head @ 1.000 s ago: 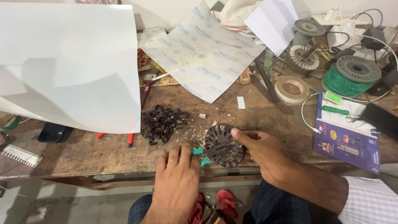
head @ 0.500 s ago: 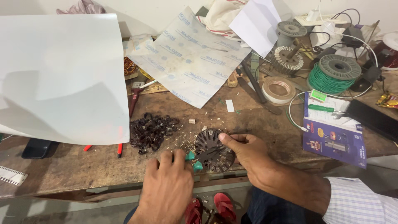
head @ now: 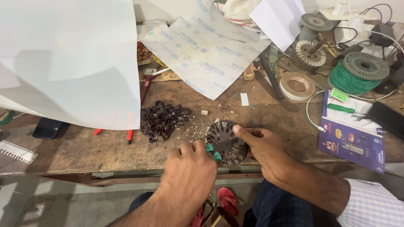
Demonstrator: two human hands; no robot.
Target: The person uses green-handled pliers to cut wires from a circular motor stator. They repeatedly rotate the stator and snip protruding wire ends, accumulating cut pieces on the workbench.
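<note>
At the bench's (head: 84,147) front edge we see one dark slotted core (head: 226,142). Our right hand (head: 264,148) grips its right rim; our left hand (head: 189,170) closes on a green-handled tool (head: 213,152) touching it. One scrap pile (head: 162,118) lies just left. We count two wound cores, one tape roll (head: 297,85).

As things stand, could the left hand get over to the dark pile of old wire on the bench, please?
Probably yes. The left hand sits at the bench edge holding a green-handled tool, and the pile of old wire lies just up and to its left, with only bare bench and wood chips between them.
</note>
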